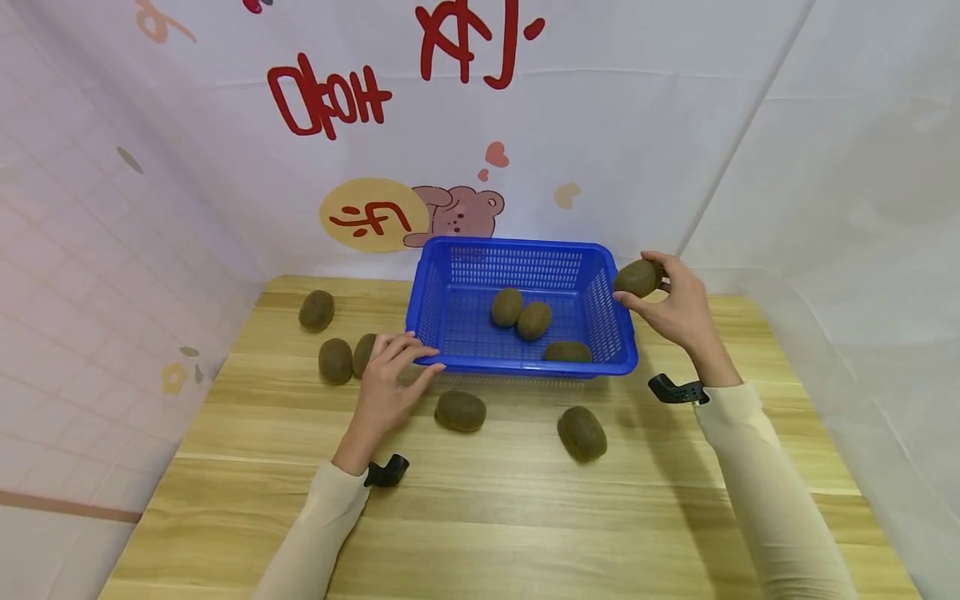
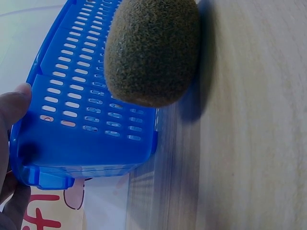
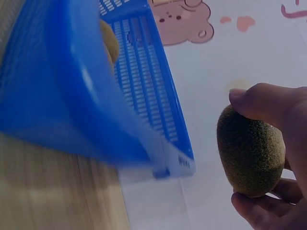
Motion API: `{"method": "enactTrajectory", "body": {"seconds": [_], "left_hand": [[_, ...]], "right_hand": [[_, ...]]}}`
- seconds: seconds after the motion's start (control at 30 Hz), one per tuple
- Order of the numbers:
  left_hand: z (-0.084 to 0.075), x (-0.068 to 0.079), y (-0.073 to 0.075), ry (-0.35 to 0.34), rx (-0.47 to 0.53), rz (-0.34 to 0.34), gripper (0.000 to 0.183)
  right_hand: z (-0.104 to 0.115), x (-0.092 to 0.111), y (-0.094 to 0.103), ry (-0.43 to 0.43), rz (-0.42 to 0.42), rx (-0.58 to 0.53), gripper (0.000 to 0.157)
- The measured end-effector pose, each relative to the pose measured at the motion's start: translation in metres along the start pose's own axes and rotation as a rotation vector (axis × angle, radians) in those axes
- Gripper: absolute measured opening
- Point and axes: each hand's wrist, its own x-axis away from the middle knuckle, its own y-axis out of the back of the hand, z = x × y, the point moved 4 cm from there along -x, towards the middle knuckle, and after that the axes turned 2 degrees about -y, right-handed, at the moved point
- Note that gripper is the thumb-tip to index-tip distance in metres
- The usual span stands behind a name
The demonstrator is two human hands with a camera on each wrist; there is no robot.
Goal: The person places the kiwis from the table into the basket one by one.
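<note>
A blue plastic basket (image 1: 517,367) with slotted walls stands on the table, with three brown kiwis (image 1: 535,321) inside. At its near left corner my left hand (image 1: 386,383) grips the rim, thumb and fingers on either side in the left wrist view. Just beyond the basket's right wall, my right hand (image 1: 678,304) holds a kiwi (image 3: 252,151) between thumb and fingers, raised beside the rim. In front of the basket lie a kiwi (image 1: 461,412) near my left hand and another kiwi (image 1: 582,433) farther right.
More kiwis lie left of the basket: one kiwi (image 1: 317,311) at the back, one kiwi (image 1: 335,361) nearer, and a kiwi (image 1: 363,354) partly hidden by my left hand. Behind the wooden table (image 1: 480,533) hangs a printed white cloth (image 1: 645,125).
</note>
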Motion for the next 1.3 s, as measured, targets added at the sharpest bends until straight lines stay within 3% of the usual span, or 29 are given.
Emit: {"method": "enactTrajectory", "body": {"seconds": [0.63,0.87,1.3], "left_hand": [[0.003,0.001,-0.001,0.009,-0.01,0.015,0.021],[0.003,0.002,0.0,0.01,-0.015,0.018,0.021],[0.002,0.001,0.0,0.013,-0.023,0.022,0.021]], "right_hand": [[0.019,-0.006,-0.031,0.029,0.148,-0.004,0.081],[0.018,-0.003,-0.029,-0.005,0.158,0.001,0.081],[0.014,0.017,-0.019,0.031,0.151,0.021,0.087]]}}
